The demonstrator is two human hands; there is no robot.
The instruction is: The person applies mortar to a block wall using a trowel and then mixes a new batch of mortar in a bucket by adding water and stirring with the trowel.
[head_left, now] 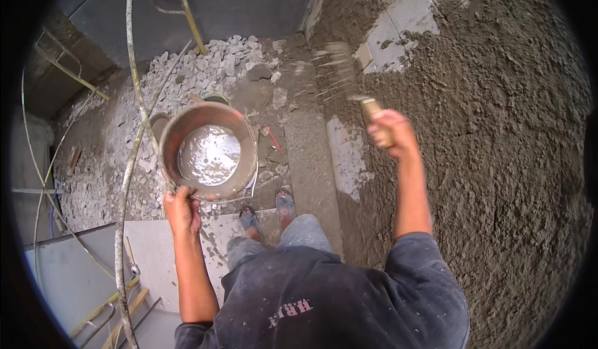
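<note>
My left hand [182, 209] grips the near rim of a mortar-stained bucket [242, 123], its thumb over the edge. The bucket is tilted so that I see inside, where a wet grey mix [209, 155] shines at the bottom. In my right hand [396, 135] is a trowel [372, 108], held by its wooden handle in front of the wall. Its blade is smeared by motion, with pale streaks ahead of it. Rough wet mortar [486, 137] covers most of the wall on the right, around bare pale patches [392, 28].
Broken rubble [224, 62] covers the ground beyond the bucket. Mottled scaffold poles [129, 181] rise at the left, with yellow frames [190, 16] behind. A red-handled tool [274, 140] lies near my sandalled feet [284, 204]. A concrete strip [311, 156] runs along the wall's foot.
</note>
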